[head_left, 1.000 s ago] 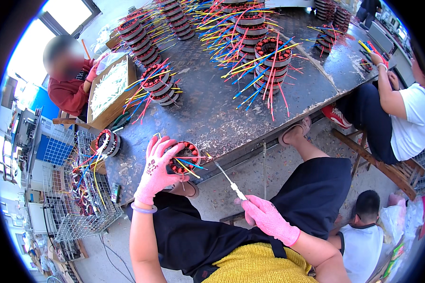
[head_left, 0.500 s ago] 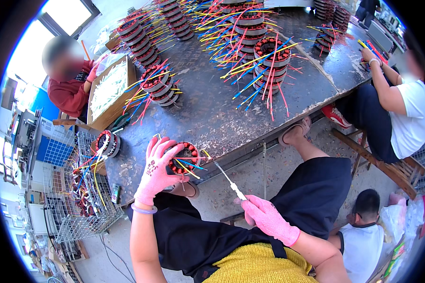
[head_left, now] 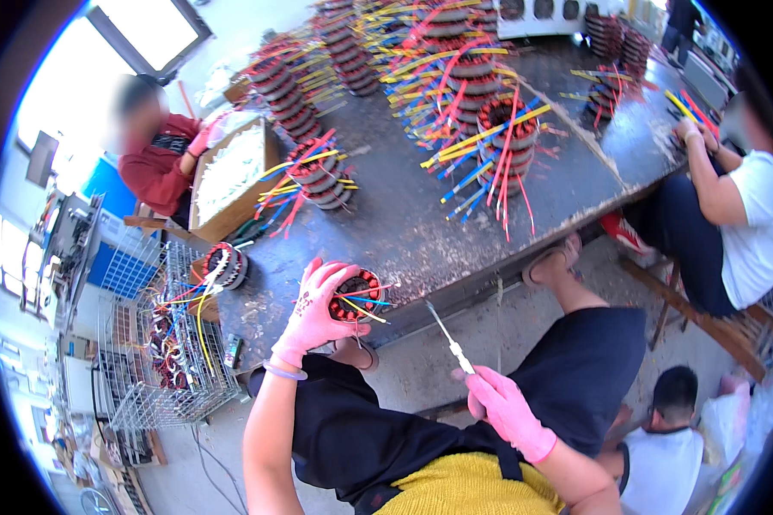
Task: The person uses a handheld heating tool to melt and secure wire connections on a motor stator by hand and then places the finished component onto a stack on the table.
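Note:
My left hand wears a pink glove and is closed around a motor stator with red insulation in its ring. Its red, blue and yellow leads point right, over the near table edge. My right hand, gloved in pink too, is closed on a slim tool with a white handle and a thin metal shaft. The tool's tip is apart from the stator, to the right of its leads. What kind of tool it is, I cannot make out.
Stator stacks with coloured leads stand across the dark table. A smaller stator sits left, above a wire basket. A cardboard box of white pieces is at the far left. Co-workers sit left and right; another person is low at right.
The view has shifted, so most things appear farther right. The tool's tip has drawn away from the stator's leads. Both hands keep their holds.

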A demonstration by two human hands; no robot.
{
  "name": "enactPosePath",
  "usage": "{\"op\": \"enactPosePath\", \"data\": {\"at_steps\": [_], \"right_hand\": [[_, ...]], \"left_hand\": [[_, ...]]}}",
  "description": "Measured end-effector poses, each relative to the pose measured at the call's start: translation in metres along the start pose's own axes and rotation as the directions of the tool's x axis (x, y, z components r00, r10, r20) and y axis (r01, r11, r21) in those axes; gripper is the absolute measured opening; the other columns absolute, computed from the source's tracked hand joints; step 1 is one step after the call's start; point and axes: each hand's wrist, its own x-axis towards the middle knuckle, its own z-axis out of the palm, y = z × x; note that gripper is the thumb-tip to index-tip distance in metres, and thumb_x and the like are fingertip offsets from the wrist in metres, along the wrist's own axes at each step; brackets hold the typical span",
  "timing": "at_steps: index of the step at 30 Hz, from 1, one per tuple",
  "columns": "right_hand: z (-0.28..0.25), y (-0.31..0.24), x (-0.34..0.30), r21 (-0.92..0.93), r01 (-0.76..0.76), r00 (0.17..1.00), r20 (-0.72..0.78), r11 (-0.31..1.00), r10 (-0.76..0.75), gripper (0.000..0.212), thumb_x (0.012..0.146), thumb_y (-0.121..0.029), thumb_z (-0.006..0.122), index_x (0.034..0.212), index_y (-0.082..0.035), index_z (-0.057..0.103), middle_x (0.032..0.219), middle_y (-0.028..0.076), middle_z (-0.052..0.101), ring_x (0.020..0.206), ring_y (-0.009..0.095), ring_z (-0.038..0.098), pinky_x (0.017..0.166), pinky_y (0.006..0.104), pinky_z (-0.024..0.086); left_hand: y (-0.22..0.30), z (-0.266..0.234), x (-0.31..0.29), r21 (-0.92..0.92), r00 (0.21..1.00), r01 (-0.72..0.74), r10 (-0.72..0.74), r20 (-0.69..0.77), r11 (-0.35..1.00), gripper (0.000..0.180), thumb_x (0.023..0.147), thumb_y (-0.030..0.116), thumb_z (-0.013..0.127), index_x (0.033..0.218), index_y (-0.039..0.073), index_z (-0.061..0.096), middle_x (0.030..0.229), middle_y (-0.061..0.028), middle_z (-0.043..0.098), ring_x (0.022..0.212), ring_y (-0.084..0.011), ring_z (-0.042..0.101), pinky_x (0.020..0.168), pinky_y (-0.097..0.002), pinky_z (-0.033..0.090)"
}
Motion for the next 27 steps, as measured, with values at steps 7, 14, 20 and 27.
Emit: {"op": "enactPosePath", "data": {"at_steps": [7,14,20,27], "right_hand": [[-0.026,-0.026,-0.022,0.105,0.049,0.997,-0.064,0.993,-0.043,0.04,0.105,-0.032,0.055,0.127,0.001,0.06,0.066,-0.004,0.049,0.056,0.005,0.041,0.052,0.0223,0.03],[-0.03,-0.017,-0.014,0.16,0.071,0.997,-0.047,0.985,-0.064,0.038,0.106,-0.027,0.051,0.127,0.002,0.06,0.063,-0.004,0.047,0.052,0.004,0.037,0.049,0.0215,0.026],[-0.028,-0.04,-0.018,0.083,0.16,0.977,-0.157,0.984,-0.146,0.031,0.106,-0.027,0.049,0.079,-0.011,0.052,0.063,-0.004,0.044,0.053,0.006,0.035,0.049,0.0238,0.025],[-0.032,-0.043,-0.017,-0.018,0.17,0.976,-0.139,0.985,-0.17,0.033,0.106,-0.029,0.048,0.079,-0.012,0.051,0.061,-0.005,0.042,0.051,0.006,0.034,0.047,0.0238,0.024]], "left_hand": [[-0.001,-0.072,0.043,0.101,0.945,0.069,-0.032,-0.326,0.992,0.094,0.049,0.028,0.094,0.133,0.005,0.059,0.128,-0.0146,0.061,0.126,-0.0342,0.052,0.112,-0.0477,0.037],[-0.044,-0.143,0.12,0.187,0.934,0.188,-0.117,-0.337,0.964,0.091,0.064,0.04,0.086,0.143,0.008,0.053,0.137,-0.0167,0.054,0.13,-0.0344,0.046,0.113,-0.0423,0.035],[-0.072,-0.117,0.166,0.104,0.935,0.25,-0.212,-0.283,0.963,0.093,0.066,0.046,0.085,0.145,0.01,0.051,0.136,-0.0163,0.055,0.131,-0.0342,0.046,0.114,-0.0429,0.033],[-0.08,-0.101,0.166,0.13,0.932,0.321,-0.289,-0.217,0.938,0.099,0.065,0.05,0.086,0.149,0.017,0.047,0.144,-0.0177,0.049,0.138,-0.0387,0.036,0.117,-0.0465,0.029]]}}
